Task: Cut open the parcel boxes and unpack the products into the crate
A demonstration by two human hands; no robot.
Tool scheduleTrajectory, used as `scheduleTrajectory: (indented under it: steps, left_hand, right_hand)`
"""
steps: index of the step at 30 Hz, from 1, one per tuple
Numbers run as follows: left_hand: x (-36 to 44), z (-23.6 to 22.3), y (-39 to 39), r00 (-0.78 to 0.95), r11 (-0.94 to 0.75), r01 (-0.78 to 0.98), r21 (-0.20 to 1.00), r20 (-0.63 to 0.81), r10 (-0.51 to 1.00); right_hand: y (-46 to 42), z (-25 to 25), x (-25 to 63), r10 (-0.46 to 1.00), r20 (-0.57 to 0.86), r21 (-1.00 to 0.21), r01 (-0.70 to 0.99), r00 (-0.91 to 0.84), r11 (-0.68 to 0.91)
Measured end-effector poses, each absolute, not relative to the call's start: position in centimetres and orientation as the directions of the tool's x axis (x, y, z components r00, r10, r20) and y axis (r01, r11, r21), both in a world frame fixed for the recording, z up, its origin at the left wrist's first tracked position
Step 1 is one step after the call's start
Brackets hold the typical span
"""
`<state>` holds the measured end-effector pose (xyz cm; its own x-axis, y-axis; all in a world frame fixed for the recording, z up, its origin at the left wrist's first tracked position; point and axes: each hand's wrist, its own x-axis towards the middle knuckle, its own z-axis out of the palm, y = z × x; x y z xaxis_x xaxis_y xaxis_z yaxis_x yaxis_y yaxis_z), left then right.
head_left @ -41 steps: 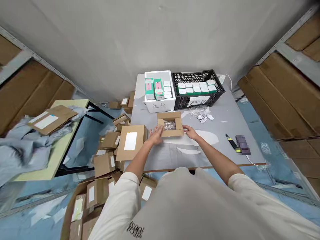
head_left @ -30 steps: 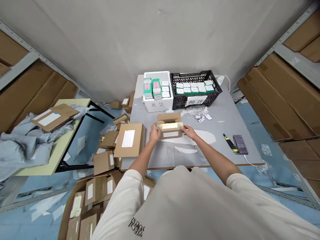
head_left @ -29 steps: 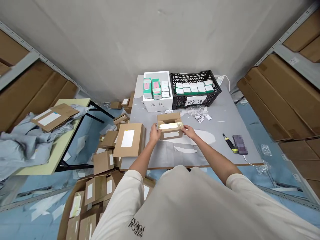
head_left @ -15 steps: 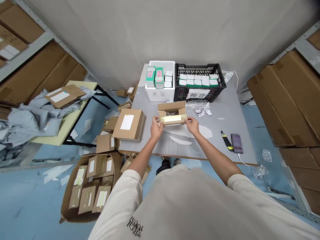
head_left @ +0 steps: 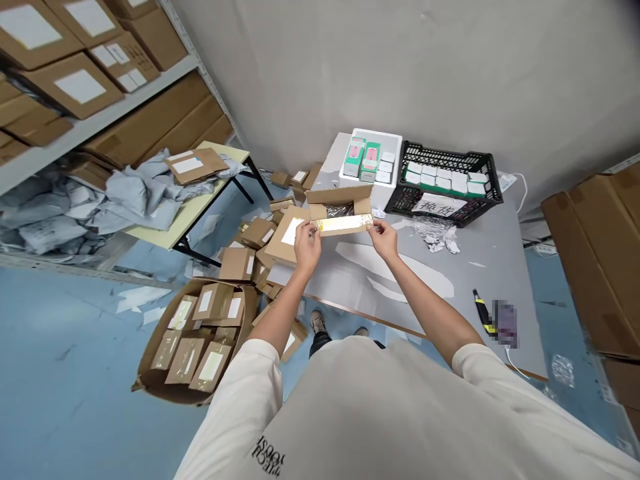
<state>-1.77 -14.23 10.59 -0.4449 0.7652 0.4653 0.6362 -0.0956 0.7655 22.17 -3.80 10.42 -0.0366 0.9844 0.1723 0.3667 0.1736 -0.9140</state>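
An opened cardboard box (head_left: pixel 345 230) with a raised back flap is held above the table's left part. Clear tape and a white label run along its front, and dark wrapping shows inside. My left hand (head_left: pixel 307 247) grips the box's left end, fingers closed on it. At the right end my right hand (head_left: pixel 384 240) pinches the front corner. Behind and below the left hand, a larger closed carton (head_left: pixel 281 247) with a white label lies on the grey table (head_left: pixel 340 283), partly covered by the held box.
A white bin (head_left: pixel 373 190) and a black crate (head_left: pixel 445 183) hold small green-and-white boxes at the back. A yellow-black cutter (head_left: pixel 483 312) lies near the right edge. On the floor, a big carton (head_left: pixel 145 373) contains several taped boxes; grey bags (head_left: pixel 135 193) cover the side table.
My view has turned left, so the table appears farther right. The held box has moved left across the table, now in front of the larger carton. Both hands still hold it.
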Motion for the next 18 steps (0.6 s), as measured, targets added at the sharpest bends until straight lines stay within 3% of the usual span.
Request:
scheduleTrajectory:
  steps: [10, 18]
  left_hand:
    - [-18.2, 10.5, -15.5, -0.579, 0.117, 0.65, 0.751, 0.39, 0.716]
    - [-27.2, 6.6, -16.5, -0.683, 0.263, 0.566, 0.781, 0.266, 0.68]
  right_hand:
    - [-1.7, 11.2, 3.0, 0.967, 0.136, -0.873, 0.435, -0.215, 0.219]
    - [1.3, 7.9, -8.9, 0.908, 0.066, -0.871, 0.42, -0.414, 0.255]
